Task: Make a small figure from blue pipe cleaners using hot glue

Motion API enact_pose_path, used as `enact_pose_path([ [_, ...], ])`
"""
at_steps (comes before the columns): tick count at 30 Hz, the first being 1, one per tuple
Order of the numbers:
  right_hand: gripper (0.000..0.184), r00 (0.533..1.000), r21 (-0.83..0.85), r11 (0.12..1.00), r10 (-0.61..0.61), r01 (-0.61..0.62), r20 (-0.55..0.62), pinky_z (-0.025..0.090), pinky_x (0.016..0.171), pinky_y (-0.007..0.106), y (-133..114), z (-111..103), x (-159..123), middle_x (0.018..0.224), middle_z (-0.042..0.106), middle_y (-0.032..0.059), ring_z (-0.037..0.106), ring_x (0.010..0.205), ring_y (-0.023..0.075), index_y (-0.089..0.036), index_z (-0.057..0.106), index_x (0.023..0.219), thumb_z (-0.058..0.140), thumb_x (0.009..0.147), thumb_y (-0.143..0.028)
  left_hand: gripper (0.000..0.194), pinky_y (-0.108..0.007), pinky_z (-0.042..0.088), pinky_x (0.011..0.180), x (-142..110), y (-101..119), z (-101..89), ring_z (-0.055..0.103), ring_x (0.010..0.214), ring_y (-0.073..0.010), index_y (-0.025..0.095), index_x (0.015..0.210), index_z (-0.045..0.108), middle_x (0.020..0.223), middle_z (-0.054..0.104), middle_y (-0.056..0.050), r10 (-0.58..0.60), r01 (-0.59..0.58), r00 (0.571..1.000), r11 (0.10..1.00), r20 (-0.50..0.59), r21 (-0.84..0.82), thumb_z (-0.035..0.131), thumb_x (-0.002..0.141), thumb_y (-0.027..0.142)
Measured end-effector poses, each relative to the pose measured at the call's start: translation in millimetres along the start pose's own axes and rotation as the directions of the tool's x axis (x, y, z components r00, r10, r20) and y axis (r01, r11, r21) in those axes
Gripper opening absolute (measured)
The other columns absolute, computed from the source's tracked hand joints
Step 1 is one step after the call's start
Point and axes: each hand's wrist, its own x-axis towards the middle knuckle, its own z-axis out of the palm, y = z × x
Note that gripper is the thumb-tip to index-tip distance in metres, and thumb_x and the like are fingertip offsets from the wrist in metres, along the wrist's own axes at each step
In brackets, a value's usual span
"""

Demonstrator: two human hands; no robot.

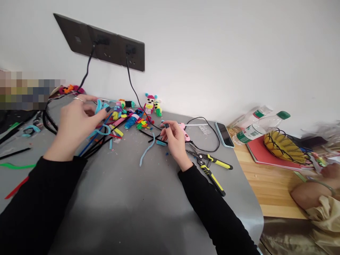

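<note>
My left hand (77,120) is raised over the left of the grey table (127,209), its fingers pinched on a light blue pipe cleaner (102,118) that curls up and loops below the fingertips. My right hand (174,140) rests on the table near the middle, fingers closed on a black pipe cleaner (151,136) that runs left across the surface. A loose light blue pipe cleaner (146,150) lies just left of that hand. A pink glue gun (184,131) lies right behind it.
Several pipe-cleaner figures (150,103) and coloured scraps sit at the back by the wall. Yellow-handled pliers (212,173) lie right of my wrist, a phone (224,134) beyond. Black cables run to wall sockets (130,49). Bottles (259,128) and another person's hand (313,193) are at right.
</note>
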Motion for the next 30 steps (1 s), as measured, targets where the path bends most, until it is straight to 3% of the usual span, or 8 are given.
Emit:
enact_pose_path([
  [2,0.020,1.000,-0.007,1.000,-0.004,0.004,0.003,0.044,0.056,0.024,0.3,0.5,-0.1,0.071,0.063,-0.0055,0.056,0.055,0.0102,-0.022,0.063,0.106,0.058,0.095,-0.039,0.025,-0.038,0.052,0.093,5.7,-16.9,-19.2,0.068,0.085,-0.0263,0.018,0.092,0.066,0.094,0.075,-0.006,-0.022,-0.018,0.994,0.931,0.104,0.365,0.061,0.080,0.039],
  [4,0.019,1.000,-0.014,1.000,-0.009,0.009,0.007,0.044,0.056,0.024,1.0,0.7,-0.1,0.070,0.063,-0.0055,0.056,0.055,0.0105,-0.022,0.063,0.105,0.058,0.094,-0.037,0.038,-0.036,0.053,0.087,6.5,-31.1,-29.1,0.069,0.093,-0.0308,0.015,0.105,0.069,0.111,0.077,-0.012,-0.061,-0.063,0.973,0.858,0.223,0.510,0.059,0.082,0.044],
  [8,0.019,1.000,-0.006,1.000,-0.003,0.003,-0.002,0.044,0.055,0.024,4.5,-1.0,2.1,0.070,0.063,-0.0059,0.056,0.055,0.0105,-0.023,0.062,0.106,0.055,0.091,-0.032,0.046,-0.030,0.050,0.080,-2.3,-49.8,-29.4,0.071,0.096,-0.0278,0.014,0.120,0.068,0.109,0.077,-0.012,-0.013,-0.144,0.962,0.825,0.273,0.547,0.051,0.087,0.040],
  [13,0.020,1.000,-0.002,1.000,-0.004,0.004,-0.019,0.044,0.056,0.025,8.4,-3.0,5.4,0.068,0.062,-0.0068,0.055,0.054,0.0107,-0.023,0.062,0.106,0.054,0.089,-0.028,0.042,-0.035,0.051,0.079,-13.5,-58.5,-22.5,0.071,0.095,-0.0312,0.014,0.110,0.074,0.109,0.074,-0.014,-0.062,-0.220,0.896,0.799,0.441,0.560,0.054,0.084,0.040],
  [21,0.021,1.000,-0.001,1.000,-0.019,0.019,-0.020,0.046,0.058,0.025,6.7,-3.3,5.5,0.068,0.062,-0.0074,0.056,0.054,0.0103,-0.023,0.061,0.107,0.052,0.088,-0.027,0.049,-0.036,0.053,0.095,-11.5,-36.9,-27.2,0.072,0.113,-0.0341,0.011,0.120,0.071,0.115,0.079,-0.016,-0.151,-0.047,0.954,0.781,0.260,0.623,0.046,0.085,0.034],
  [25,0.021,0.999,0.008,0.999,-0.031,0.031,-0.023,0.045,0.057,0.024,8.0,-4.2,6.7,0.067,0.062,-0.0080,0.056,0.053,0.0096,-0.022,0.062,0.107,0.052,0.089,-0.028,0.050,-0.039,0.054,0.101,-7.7,-37.0,-31.2,0.073,0.108,-0.0310,0.009,0.122,0.070,0.110,0.080,-0.014,-0.084,0.035,0.993,0.883,0.084,0.468,0.050,0.082,0.032],
  [28,0.019,0.999,0.026,0.999,-0.041,0.042,-0.018,0.046,0.057,0.023,7.6,-4.0,6.1,0.067,0.063,-0.0077,0.056,0.054,0.0093,-0.022,0.063,0.106,0.057,0.092,-0.033,0.042,-0.038,0.059,0.088,-9.1,-35.5,-29.7,0.074,0.091,-0.0257,0.019,0.119,0.071,0.101,0.080,-0.005,-0.019,0.018,1.000,0.996,0.019,0.085,0.058,0.082,0.033],
  [30,0.021,0.999,0.061,0.997,-0.043,0.042,0.015,0.046,0.057,0.023,5.2,-3.6,5.2,0.067,0.064,-0.0074,0.057,0.055,0.0094,-0.022,0.063,0.106,0.062,0.093,-0.039,0.036,-0.038,0.060,0.083,-13.7,-26.7,-25.7,0.073,0.086,-0.0236,0.024,0.115,0.071,0.102,0.079,-0.002,0.045,-0.045,0.999,0.983,-0.004,-0.178,0.064,0.081,0.035],
])
